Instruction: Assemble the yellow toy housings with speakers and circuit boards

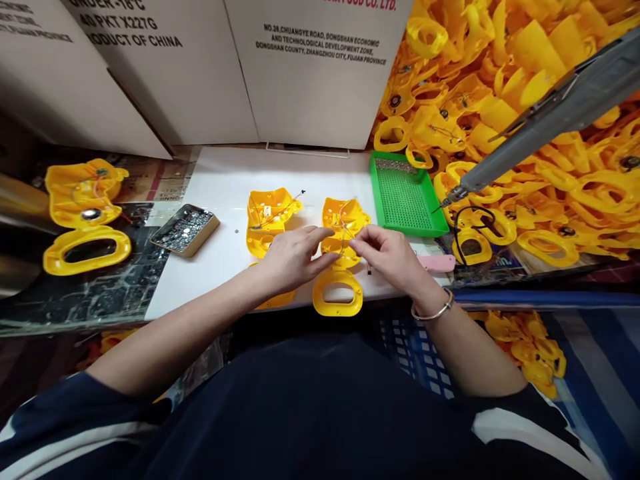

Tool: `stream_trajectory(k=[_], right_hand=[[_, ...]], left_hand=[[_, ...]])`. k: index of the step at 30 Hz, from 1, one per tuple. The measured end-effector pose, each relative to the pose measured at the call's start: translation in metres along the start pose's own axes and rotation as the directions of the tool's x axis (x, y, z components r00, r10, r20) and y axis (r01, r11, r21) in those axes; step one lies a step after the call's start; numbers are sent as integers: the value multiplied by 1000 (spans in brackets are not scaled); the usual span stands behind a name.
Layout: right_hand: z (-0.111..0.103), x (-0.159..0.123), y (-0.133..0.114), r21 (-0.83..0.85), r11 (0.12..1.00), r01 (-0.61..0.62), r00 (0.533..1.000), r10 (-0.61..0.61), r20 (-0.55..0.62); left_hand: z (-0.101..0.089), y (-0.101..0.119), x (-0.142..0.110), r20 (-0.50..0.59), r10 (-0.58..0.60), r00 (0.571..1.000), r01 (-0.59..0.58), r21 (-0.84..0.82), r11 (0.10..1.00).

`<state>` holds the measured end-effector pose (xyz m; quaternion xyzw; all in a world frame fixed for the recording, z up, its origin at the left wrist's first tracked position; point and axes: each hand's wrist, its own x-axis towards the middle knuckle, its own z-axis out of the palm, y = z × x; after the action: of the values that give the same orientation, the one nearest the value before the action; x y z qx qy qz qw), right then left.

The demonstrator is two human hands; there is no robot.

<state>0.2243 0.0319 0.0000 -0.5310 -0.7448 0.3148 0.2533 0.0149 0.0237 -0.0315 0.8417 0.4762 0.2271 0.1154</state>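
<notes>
Pinching wire (347, 231) w/ R hand (379, 253), tips together | L hand (299, 255) curled, hold unclear | ylw shell (355, 214) btwn 2 hands

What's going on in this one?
A person is working on a yellow plastic shell with both bare hands. The right hand seems to pinch its thin wires; the left hand is at its left side, its grip unclear. A similar wired shell lies further left on the white board, then a box of small metal parts.
</notes>
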Motion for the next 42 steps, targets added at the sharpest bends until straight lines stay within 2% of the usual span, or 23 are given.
stream_trajectory(k=[2, 4, 7, 9, 10, 11, 12, 14, 16, 18, 20, 24, 27, 29, 30, 31, 33, 35, 36, 37, 39, 42], right_hand=[[-2, 6, -4, 352, 934, -65, 996, 41, 75], [0, 13, -6, 574, 810, -120, 989, 50, 136], [5, 20, -7, 677, 722, -145, 982, 20, 190], [8, 22, -5, 703, 699, -134, 982, -1, 188], [9, 21, -3, 717, 687, -121, 986, -2, 169], [11, 21, 0, 728, 677, -104, 990, 3, 139], [12, 20, 3, 735, 673, -85, 995, 13, 103], [14, 17, 9, 718, 695, -31, 999, 33, 11], [16, 13, 15, 647, 762, 21, 997, 31, -69], [19, 9, 20, 518, 852, 70, 993, -11, -117], [23, 5, 23, 363, 923, 127, 986, -79, -144], [28, 0, 22, 214, 949, 231, 963, -192, -189], [28, -2, 19, 160, 948, 274, 950, -241, -200], [27, -3, 18, 32, 940, 340, 917, -324, -234], [26, -3, 19, -78, 916, 393, 883, -399, -247], [25, -4, 20, -215, 868, 447, 836, -491, -245], [22, -7, 25, -491, 694, 527, 724, -669, -170], [21, -10, 31, -654, 504, 565, 637, -770, -43], [20, -12, 34, -687, 437, 581, 612, -791, 14], [19, -13, 36, -695, 395, 601, 601, -797, 67], [18, -16, 38, -666, 371, 647, 608, -778, 157], [16, -17, 37, -592, 424, 686, 660, -704, 261]], left_hand=[[4, 5, 6, 34, -25, 999, 24, 33, 999], [8, 9, 12, 65, -62, 996, 58, 69, 996], [13, 9, 19, 48, -103, 994, 102, 25, 994], [14, 6, 21, 8, -119, 993, 119, -145, 982], [15, 5, 21, 0, -150, 989, 144, -283, 948], [15, 3, 21, 17, -198, 980, 185, -446, 876], [15, 2, 20, 62, -253, 966, 237, -612, 754], [14, -2, 20, 199, -329, 923, 327, -856, 400], [14, -4, 20, 309, -346, 886, 357, -930, 85], [13, -6, 20, 361, -355, 863, 356, -931, -81], [14, -5, 21, 388, -346, 854, 359, -922, -148], [14, -1, 20, 408, -337, 849, 361, -912, -194], [14, 2, 20, 407, -344, 846, 373, -913, -163], [15, 3, 18, 384, -332, 861, 365, -923, -120], [15, 3, 18, 365, -329, 871, 353, -930, -98], [15, 3, 17, 344, -330, 879, 338, -938, -77], [16, 2, 14, 313, -347, 884, 317, -947, -45], [15, 0, 11, 312, -373, 874, 328, -944, -22], [15, 0, 10, 318, -383, 867, 340, -940, -10], [14, 0, 8, 324, -386, 864, 353, -936, 3], [12, 1, 6, 328, -378, 866, 368, -929, 35], [10, 4, 4, 308, -374, 875, 361, -929, 80]])
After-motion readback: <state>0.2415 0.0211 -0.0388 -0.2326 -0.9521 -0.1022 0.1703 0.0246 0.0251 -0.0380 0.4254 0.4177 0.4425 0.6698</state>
